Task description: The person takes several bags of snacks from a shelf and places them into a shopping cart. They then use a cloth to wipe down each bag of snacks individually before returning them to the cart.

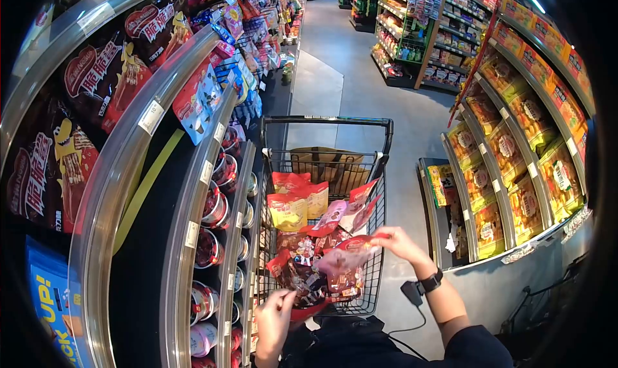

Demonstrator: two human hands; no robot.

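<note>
A black wire shopping cart [380, 275] stands in front of me, loaded with candy bags. My right hand [396, 242] pinches the upper corner of a red and pink candy bag [347, 253], blurred a little, above the pile. At the cart's near left corner is my left hand [275, 313], fingers curled together beside a dark candy bag [302, 283]; what they hold, if anything, is hidden. Yellow and red bags [288, 212] stand at the cart's far end, with a pink bag [331, 217] leaning nearby.
Close on the left, a shelf unit [151, 117] carries large dark snack bags [96, 78] and lidded tubs [207, 248]. Racks of yellow packs [528, 207] line the right. The grey aisle floor [360, 78] runs ahead past the cart handle [327, 119]. A cable [423, 320] hangs below my right wrist.
</note>
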